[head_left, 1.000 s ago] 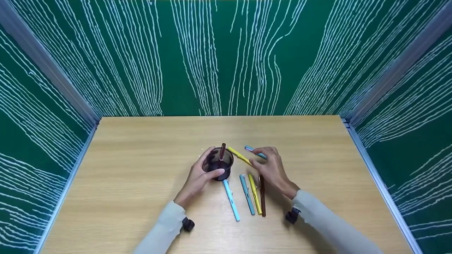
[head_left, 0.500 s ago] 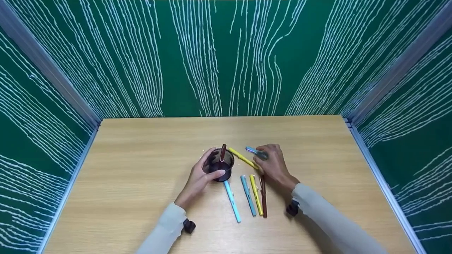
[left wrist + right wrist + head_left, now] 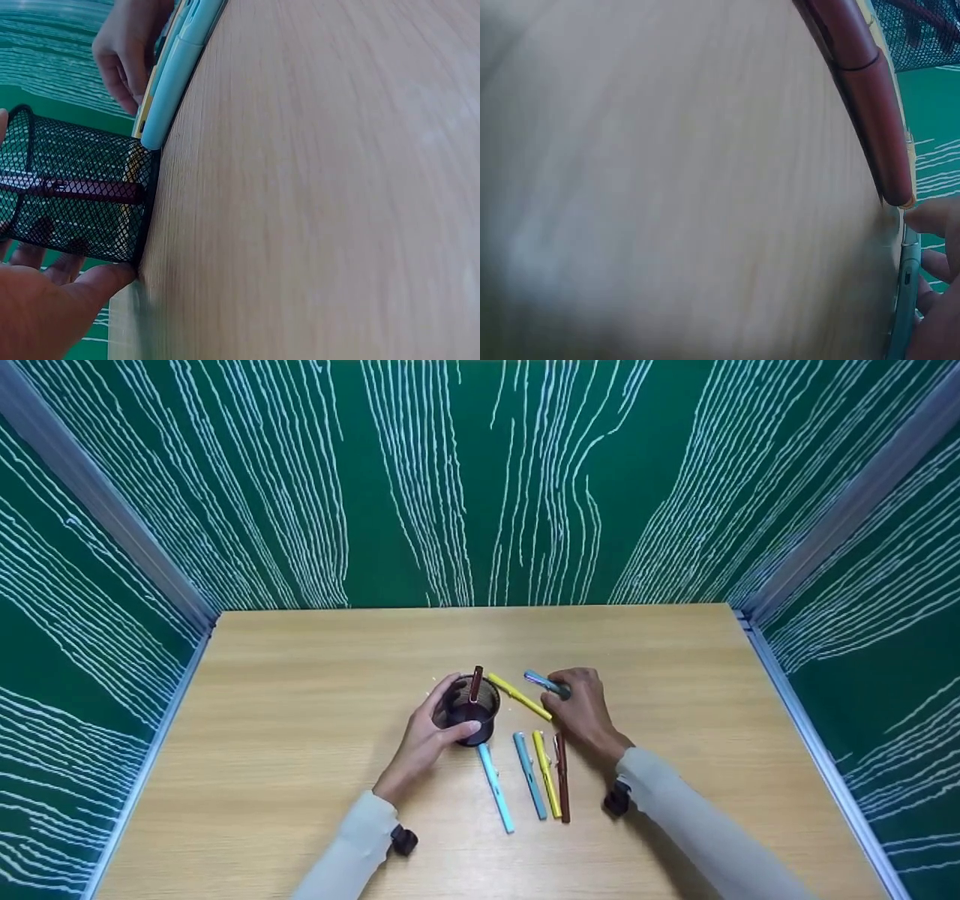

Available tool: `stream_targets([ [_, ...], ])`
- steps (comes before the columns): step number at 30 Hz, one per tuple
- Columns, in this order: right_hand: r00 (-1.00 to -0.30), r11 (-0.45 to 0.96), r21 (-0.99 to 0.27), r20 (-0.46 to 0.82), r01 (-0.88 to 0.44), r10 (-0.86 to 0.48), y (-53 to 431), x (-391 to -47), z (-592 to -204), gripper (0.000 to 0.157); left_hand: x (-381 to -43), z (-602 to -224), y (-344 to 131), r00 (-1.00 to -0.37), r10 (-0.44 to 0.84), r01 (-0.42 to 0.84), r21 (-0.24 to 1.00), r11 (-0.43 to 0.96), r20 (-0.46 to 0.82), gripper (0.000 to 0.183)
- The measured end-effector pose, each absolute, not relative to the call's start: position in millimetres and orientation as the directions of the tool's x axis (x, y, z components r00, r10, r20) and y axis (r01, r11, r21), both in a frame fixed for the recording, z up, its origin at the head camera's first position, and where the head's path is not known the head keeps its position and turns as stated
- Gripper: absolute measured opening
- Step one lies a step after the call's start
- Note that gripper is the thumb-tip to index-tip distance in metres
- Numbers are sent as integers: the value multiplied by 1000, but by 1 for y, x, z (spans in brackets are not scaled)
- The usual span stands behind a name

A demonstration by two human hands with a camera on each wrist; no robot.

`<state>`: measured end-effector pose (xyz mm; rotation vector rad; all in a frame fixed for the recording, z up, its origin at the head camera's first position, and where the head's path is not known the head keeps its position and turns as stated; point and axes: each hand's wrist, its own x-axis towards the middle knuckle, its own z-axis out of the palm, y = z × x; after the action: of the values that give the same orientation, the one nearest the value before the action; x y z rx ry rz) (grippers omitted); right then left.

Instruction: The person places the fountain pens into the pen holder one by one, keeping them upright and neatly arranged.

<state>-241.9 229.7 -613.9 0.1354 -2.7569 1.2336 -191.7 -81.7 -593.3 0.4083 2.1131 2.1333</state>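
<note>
At frame centre, gripping mesh cup point(image 3: 487, 725) with left hand point(image 3: 424, 736), probably for steadiness; rightward, pinching blue pen point(image 3: 543, 681) with right hand point(image 3: 585, 709).

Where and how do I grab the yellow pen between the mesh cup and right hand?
Pinch the yellow pen around its middle, coming from above with the grip across its length; that should work best. It lies flat, with bare table along both sides there, while its ends sit near the mesh cup and the right hand.
</note>
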Motion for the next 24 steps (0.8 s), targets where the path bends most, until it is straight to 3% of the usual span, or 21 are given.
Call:
stream_targets([
  [7,-971,703,-683,236,-198,-44,229,-248,-617,20,-192,-593,-80,-955,272,109,993,-46,117,89],
  [12,-974,720,-668,224,-186,-44,227,-249,-615,11,-192,-593,-81,-956,271,106,993,-43,114,89],
  [24,-983,683,-716,186,-142,-9,230,-239,-601,15,-190,-591,-82,-962,261,81,997,-9,80,90],
])
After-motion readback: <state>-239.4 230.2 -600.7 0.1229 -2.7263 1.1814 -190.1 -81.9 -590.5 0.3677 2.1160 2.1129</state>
